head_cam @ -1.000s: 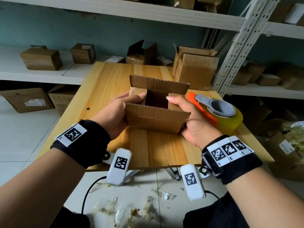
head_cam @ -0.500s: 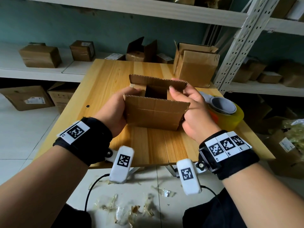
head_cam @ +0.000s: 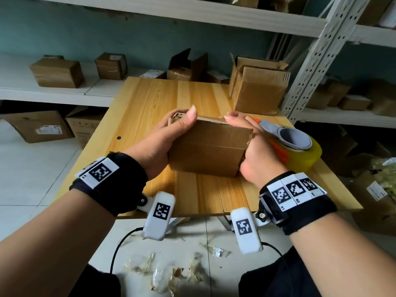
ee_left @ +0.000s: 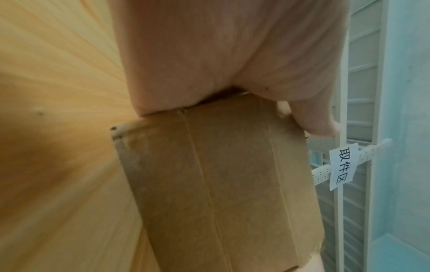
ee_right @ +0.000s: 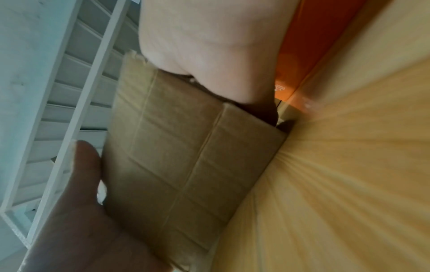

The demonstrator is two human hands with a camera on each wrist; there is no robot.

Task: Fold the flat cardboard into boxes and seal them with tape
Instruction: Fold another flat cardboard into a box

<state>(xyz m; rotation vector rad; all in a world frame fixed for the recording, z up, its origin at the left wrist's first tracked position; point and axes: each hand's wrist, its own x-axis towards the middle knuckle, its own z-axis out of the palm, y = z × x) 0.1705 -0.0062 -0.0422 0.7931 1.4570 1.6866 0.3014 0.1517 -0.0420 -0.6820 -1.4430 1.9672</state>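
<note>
A small brown cardboard box stands on the wooden table, its top flaps folded down flat. My left hand grips its left end, thumb lying over the top far edge. My right hand grips the right end, thumb pressing on the top flap. In the left wrist view the box fills the middle under my palm. From the right wrist, the creased box sits between my right palm and the left hand. An orange tape dispenser with a yellowish roll lies just right of my right hand.
An open cardboard box stands at the table's back right corner. White metal shelving with more boxes surrounds the table. Bare wood shows behind and in front of the held box. Scraps of tape litter the floor.
The box's upright flaps have been folded down, so the open top is now shut. Both hands shifted from the inner side flaps to the ends, thumbs on top.
</note>
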